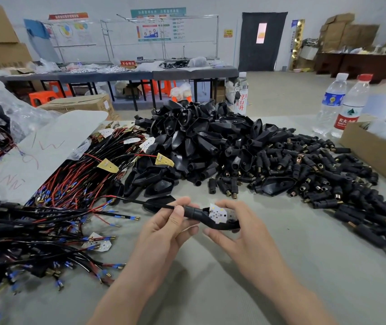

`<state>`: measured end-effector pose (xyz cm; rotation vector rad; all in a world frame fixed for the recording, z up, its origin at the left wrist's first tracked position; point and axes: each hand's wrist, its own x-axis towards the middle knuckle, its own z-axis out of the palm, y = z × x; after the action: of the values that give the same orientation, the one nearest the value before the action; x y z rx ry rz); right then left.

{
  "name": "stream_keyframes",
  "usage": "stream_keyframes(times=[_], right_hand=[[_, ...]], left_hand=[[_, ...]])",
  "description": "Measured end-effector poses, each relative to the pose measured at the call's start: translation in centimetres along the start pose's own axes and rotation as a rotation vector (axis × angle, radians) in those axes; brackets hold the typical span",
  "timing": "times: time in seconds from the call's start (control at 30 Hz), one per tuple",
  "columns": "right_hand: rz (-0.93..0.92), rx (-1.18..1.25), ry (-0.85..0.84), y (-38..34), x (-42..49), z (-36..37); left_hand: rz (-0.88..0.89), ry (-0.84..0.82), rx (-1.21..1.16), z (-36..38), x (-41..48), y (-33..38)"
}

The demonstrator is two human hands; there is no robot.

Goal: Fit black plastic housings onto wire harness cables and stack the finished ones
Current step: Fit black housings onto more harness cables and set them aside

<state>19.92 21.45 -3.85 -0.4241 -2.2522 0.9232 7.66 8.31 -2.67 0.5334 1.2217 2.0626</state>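
A: What shows of the person?
B: Only the left hand [163, 228] and right hand [241, 238], both bare, each on a bare forearm [288, 292].
A: How far up?
B: The forearms run uncovered to the lower edge of the view. The fingernails [179, 209] look short and plain.

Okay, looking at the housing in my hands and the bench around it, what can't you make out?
Head view only:
Far end of the black housing: covered by the right hand, so the white board's seating is unclear.
Where the cable enters it: hidden under the left hand.
Harness pile at left: cut off by the frame edge.
Wall posters: text too small and blurred.
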Motion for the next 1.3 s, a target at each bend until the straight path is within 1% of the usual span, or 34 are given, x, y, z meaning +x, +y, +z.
stream_keyframes(times=[0.13, 0.23, 0.37, 0.5, 0.6, 0.7, 0.8, 0.87, 0.97, 1.03, 1.07, 1.13, 1.2, 1.23, 1.27, 1.3], right_hand=[[0.025, 0.047, -0.021, -0.6, -0.2, 0.4], [0.059, 0.087, -0.108, -1.1, -0.5, 0.5], [0.086, 0.118, -0.143, -1.9, -0.7, 0.7], [0.08, 0.155, -0.156, -3.1, -0.7, 1.3], [0.063, 0.177, -0.181, -4.1, -0.8, 2.2], [0.049, 0.221, -0.185, -5.1, -1.0, 2.9], [0.042, 0.26, -0.178, -6.5, -1.0, 3.5], [0.032, 0.264, -0.174, -7.4, -1.1, 3.8], [0.005, 0.247, -0.214, -8.2, -1.3, 4.4], [-0.011, 0.209, -0.234, -9.0, -1.3, 4.8], [-0.011, 0.193, -0.237, -9.3, -1.2, 5.0], [-0.019, 0.182, -0.247, -9.9, -1.0, 5.3], [-0.053, 0.167, -0.282, -10.8, -0.9, 5.6], [-0.075, 0.155, -0.305, -11.3, -0.9, 5.7], [-0.107, 0.141, -0.329, -11.7, -0.9, 6.0], [-0.115, 0.139, -0.358, -12.2, -1.1, 6.2]], left_hand=[[-0.02, 0.021, 0.012, 0.4, -0.9, 0.3], [0.03, 0.141, -0.014, 0.2, -1.6, 0.9], [0.098, 0.322, -0.107, -2.0, -2.0, 4.1], [0.168, 0.417, -0.05, -4.8, -2.7, 8.2], [0.191, 0.437, -0.015, -5.4, -3.3, 10.4], [0.17, 0.415, -0.005, -4.6, -3.8, 11.5], [0.069, 0.339, 0.025, -2.7, -4.3, 11.4], [-0.033, 0.292, 0.116, -1.3, -4.3, 11.1], [-0.112, 0.199, 0.308, 0.0, -4.1, 12.1], [-0.129, 0.044, 0.451, -0.6, -4.2, 14.1], [-0.123, -0.061, 0.594, -1.4, -4.4, 15.5], [-0.089, -0.223, 1.058, -3.4, -4.8, 18.7], [-0.007, -0.249, 1.568, -5.7, -4.4, 21.4], [-0.015, -0.216, 1.8, -6.7, -4.2, 22.4], [0.021, -0.172, 2.051, -8.4, -3.7, 23.2], [-0.005, -0.085, 2.273, -9.9, -3.6, 24.0]])
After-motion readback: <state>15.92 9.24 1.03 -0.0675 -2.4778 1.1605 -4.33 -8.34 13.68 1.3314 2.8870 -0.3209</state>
